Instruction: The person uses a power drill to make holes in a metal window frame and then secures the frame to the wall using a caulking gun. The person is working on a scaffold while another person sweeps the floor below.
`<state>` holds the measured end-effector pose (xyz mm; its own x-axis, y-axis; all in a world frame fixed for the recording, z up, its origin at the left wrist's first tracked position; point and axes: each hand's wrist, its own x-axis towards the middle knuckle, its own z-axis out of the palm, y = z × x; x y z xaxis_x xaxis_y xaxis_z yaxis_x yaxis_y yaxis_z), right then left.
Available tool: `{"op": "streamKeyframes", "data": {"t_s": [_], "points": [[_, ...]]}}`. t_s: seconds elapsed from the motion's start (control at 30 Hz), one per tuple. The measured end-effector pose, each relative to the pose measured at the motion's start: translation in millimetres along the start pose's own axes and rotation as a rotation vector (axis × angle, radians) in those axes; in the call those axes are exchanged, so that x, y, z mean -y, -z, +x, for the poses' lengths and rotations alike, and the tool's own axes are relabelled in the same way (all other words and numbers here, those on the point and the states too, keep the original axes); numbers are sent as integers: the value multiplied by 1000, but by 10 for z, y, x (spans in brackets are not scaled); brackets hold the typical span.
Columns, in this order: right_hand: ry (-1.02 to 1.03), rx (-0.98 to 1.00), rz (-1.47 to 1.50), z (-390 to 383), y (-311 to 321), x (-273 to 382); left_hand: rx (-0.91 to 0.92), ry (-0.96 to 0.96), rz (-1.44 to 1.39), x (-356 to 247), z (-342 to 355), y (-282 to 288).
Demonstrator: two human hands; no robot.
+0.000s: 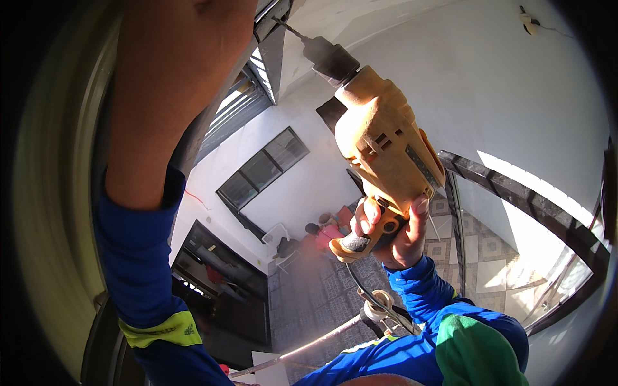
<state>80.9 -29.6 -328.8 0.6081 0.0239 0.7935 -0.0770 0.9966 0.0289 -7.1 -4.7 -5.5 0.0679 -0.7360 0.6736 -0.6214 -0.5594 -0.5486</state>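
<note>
My right hand [407, 235] is wrapped round the handle of a dusty yellow power drill [380, 138], held up in front of me. Its dark chuck [331, 59] points up and to the left, with a thin drill bit [290, 27] at the end. The bit's tip is close to a dark metal frame [273, 51] at the top; whether it touches, I cannot tell. A cord runs down from the drill's handle. My left hand [193, 29] is raised at the upper left, its fingers cut off by the picture's edge, so what it touches is hidden.
Far below are a person [327, 237] in pink and a white chair [277, 235] on a tiled floor. A dark-framed glass panel [515, 193] stands at right. On the left lie a dark doorway [222, 289] and a window [264, 168]. A pole [299, 347] crosses beneath me.
</note>
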Motion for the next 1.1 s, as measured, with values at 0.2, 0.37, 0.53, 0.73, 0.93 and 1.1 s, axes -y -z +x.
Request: {"op": "streamKeyframes", "data": {"t_s": [0.2, 0.37, 0.53, 0.73, 0.93, 1.1], "points": [[-48, 28, 82, 55, -14, 127, 97, 38, -43, -197, 7, 56], [-91, 12, 134, 96, -38, 195, 12, 44, -99, 84, -62, 27], [-103, -6, 121, 126, -33, 238, 73, 169, -87, 292, -18, 215], [-89, 4, 72, 129, -36, 318, 199, 46, -38, -114, 86, 87], [-70, -7, 63, 128, -17, 340, 159, 69, -4, 272, -4, 273], [-100, -18, 103, 133, 23, 288, 68, 169, -242, 589, -33, 294]]}}
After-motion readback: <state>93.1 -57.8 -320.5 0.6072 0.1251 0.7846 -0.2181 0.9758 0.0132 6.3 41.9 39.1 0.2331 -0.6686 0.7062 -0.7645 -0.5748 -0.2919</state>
